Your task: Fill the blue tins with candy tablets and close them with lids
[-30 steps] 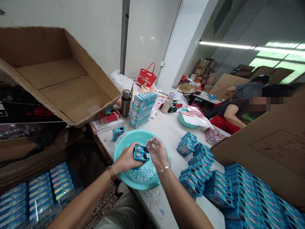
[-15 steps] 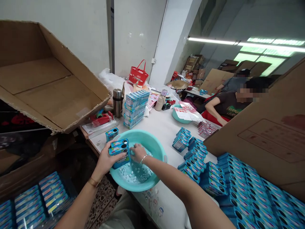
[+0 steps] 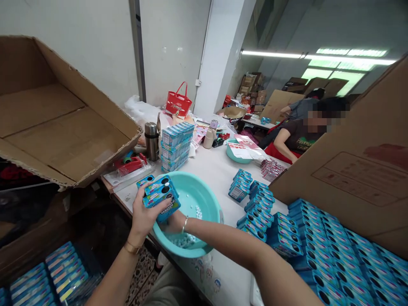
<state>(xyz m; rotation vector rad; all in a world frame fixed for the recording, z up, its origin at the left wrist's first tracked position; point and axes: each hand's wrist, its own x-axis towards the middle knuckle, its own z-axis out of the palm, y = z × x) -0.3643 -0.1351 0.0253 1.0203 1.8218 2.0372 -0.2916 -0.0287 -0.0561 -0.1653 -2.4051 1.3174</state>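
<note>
My left hand (image 3: 142, 216) grips a pair of blue printed boxes (image 3: 162, 199) side by side, tilted over the left rim of a turquoise basin (image 3: 208, 193). Each box has a dark round spot on top, and a small white piece lies by one of them. Inside the basin, small pale pieces (image 3: 199, 212) lie scattered and in a heap near its front. My right hand (image 3: 174, 222) is down in the basin, just below the boxes; its fingers are hidden and blurred. Behind my left hand, another blue box (image 3: 145, 181) stands on the table.
Rows of blue boxes (image 3: 314, 255) fill the right side, before a large cardboard sheet (image 3: 350, 170). Shrink-wrapped stacks (image 3: 175, 146) and a steel flask (image 3: 151, 142) stand behind the basin. An open carton (image 3: 73, 140) leans at left. Another person (image 3: 296, 136) sits across the table.
My right hand has moved left and toward me inside the basin, and its fingers have gone out of sight. The held boxes have tilted, and the pale pieces have shifted.
</note>
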